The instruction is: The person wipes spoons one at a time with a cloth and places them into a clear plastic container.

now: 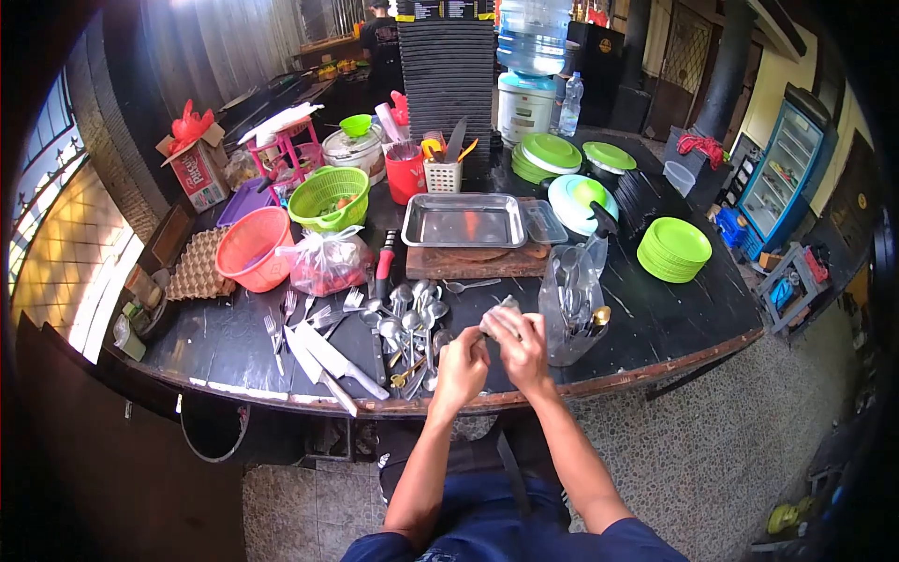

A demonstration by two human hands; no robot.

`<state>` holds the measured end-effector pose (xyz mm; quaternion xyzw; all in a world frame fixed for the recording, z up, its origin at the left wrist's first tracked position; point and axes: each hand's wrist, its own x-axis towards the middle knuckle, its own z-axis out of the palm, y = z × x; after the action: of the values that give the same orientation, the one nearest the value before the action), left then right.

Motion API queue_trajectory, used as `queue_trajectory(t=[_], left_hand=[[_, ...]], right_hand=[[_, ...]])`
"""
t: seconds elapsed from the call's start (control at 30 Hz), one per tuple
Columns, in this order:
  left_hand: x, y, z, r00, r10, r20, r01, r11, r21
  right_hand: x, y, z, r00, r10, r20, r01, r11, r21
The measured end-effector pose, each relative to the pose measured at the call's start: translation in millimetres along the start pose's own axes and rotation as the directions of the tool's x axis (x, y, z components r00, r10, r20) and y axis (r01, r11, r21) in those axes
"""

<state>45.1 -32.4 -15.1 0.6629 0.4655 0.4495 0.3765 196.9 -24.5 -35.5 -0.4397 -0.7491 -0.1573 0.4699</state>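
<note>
My left hand and my right hand meet above the front edge of the black table, fingers closed. A small greyish, cloth-like piece shows at the top of my right hand; what else the fingers hold is hidden. Left of my hands lies a pile of spoons, with forks further left. Two large knives rest side by side near the edge, their handles toward me. Just right of my hands stands a see-through plastic bag with spoons in it.
Behind my hands, a metal tray sits on a wooden board. Green plates are stacked at the right. Left stand a red basin, a green basket and egg trays. A person is in the background.
</note>
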Motion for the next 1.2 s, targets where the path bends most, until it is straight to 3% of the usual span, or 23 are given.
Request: queue_trajectory(t=[0.2,0.27,0.3,0.33,0.4,0.47,0.53,0.57,0.73,0.8,0.83,0.93,1.0,1.1,1.2], left_hand=[[2.0,-6.0,-6.7,0.995,-0.074,0.066,0.075,0.997,-0.017],[2.4,-6.2,-10.2,0.992,-0.073,0.102,0.086,0.988,-0.125],[3.2,-8.1,-11.8,0.993,-0.013,0.118,0.026,0.994,-0.106],[3.8,-12.4,-10.0,0.993,-0.015,0.116,0.027,0.994,-0.103],[4.4,-17.0,-4.1,0.995,-0.097,0.04,0.105,0.926,-0.362],[5.8,-17.5,-6.6,0.989,-0.138,0.061,0.151,0.915,-0.375],[5.5,-18.1,-4.4,0.985,-0.17,-0.014,0.153,0.915,-0.373],[5.8,-18.7,-3.7,0.981,-0.192,-0.037,0.17,0.928,-0.331],[9.1,-16.3,4.8,0.965,-0.234,-0.117,0.173,0.907,-0.383],[7.4,-11.6,4.7,0.947,-0.291,-0.14,0.222,0.902,-0.37],[9.1,-29.3,9.1,0.951,-0.212,-0.224,0.163,0.962,-0.217],[13.1,-31.8,7.4,0.959,-0.094,-0.268,0.032,0.974,-0.226],[11.9,-26.2,8.7,0.957,-0.271,-0.106,0.149,0.767,-0.624],[13.0,-30.7,4.1,0.96,-0.277,-0.053,0.175,0.733,-0.658],[11.8,-32.4,1.0,0.959,-0.277,-0.065,0.197,0.813,-0.548]], right_hand=[[14.8,11.8,-2.2,0.982,0.172,-0.075,-0.179,0.979,-0.093],[17.2,11.7,1.1,0.902,0.425,-0.076,-0.409,0.898,0.161],[16.0,8.6,2.5,0.9,0.428,-0.076,-0.412,0.896,0.165],[13.9,4.7,3.0,0.804,0.592,0.056,-0.555,0.714,0.427],[9.7,-4.3,1.9,0.568,0.701,0.432,-0.685,0.11,0.72],[5.9,-14.8,2.1,0.579,0.685,0.442,-0.671,0.093,0.735],[1.9,-22.8,2.4,0.545,0.701,0.459,-0.711,0.097,0.696],[0.8,-27.9,3.4,0.579,0.703,0.413,-0.708,0.182,0.683],[-3.9,-45.3,8.1,0.573,0.709,0.411,-0.678,0.128,0.724],[-11.4,-40.9,9.3,0.54,0.691,0.481,-0.737,0.112,0.667],[-11.9,-41.1,11.2,0.588,0.686,0.429,-0.699,0.163,0.697],[-8.2,-43.2,5.4,0.583,0.674,0.454,-0.705,0.142,0.695],[-11.7,-46.8,9.0,0.562,0.65,0.512,-0.728,0.096,0.678],[-20.8,-55.1,13.2,0.589,0.582,0.561,-0.718,0.057,0.694],[-30.8,-51.3,14.7,0.574,0.535,0.62,-0.772,0.103,0.627]])
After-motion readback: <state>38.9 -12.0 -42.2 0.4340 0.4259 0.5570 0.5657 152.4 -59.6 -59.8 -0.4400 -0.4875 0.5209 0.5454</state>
